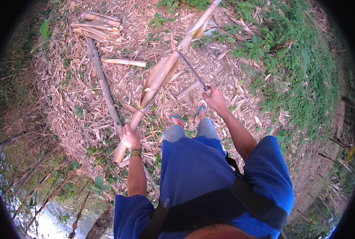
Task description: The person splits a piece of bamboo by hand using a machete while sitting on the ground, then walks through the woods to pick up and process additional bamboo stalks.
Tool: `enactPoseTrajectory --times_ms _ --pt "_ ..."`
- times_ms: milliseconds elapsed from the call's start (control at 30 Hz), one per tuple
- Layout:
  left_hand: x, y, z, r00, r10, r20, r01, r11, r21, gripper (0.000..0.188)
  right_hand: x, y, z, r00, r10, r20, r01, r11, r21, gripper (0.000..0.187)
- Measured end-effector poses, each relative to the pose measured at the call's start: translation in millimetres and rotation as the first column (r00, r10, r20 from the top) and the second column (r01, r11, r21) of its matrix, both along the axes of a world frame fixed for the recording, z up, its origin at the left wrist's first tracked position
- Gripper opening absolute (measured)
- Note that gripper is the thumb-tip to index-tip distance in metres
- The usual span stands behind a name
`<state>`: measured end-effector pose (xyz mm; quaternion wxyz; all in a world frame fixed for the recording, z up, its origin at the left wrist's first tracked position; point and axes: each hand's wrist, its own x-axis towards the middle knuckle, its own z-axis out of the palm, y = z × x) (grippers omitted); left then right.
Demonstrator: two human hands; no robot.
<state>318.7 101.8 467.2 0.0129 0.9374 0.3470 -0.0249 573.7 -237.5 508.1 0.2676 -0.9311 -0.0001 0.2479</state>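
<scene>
A long, pale bamboo stalk (181,47) with dry tan sheaths slants from the upper middle of the view down to the lower left. My left hand (129,136) is wrapped round it close to its lower end. In my right hand (214,98) is a long knife (194,71), its narrow blade angled up and left. The blade's tip meets or overlaps the stalk at a loosened sheath (153,81); whether it touches cannot be told. Below that, a short pale cut piece (188,90) lies on the ground near my feet.
A grey pole (102,79) lies on the dry litter at the left, with a stack of cut pieces (98,26) at its far end. Another pale piece (125,63) rests beside it. Green plants (301,79) grow along the right. My sandalled feet (200,111) stand near the stalk.
</scene>
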Motion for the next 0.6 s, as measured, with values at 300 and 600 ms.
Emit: enactPoseTrajectory --times_ms 300,600 --pt "-6 -9 -7 1.0 0.016 0.01 -0.017 0.993 0.117 0.029 38 137 93 0.799 0.54 0.264 -0.582 0.804 0.121 0.025" --pt "48 -12 -30 0.957 -0.186 -0.222 0.2 0.979 0.045 0.022 77 14 -103 0.972 0.19 -0.14 -0.23 0.897 -0.378 0.039"
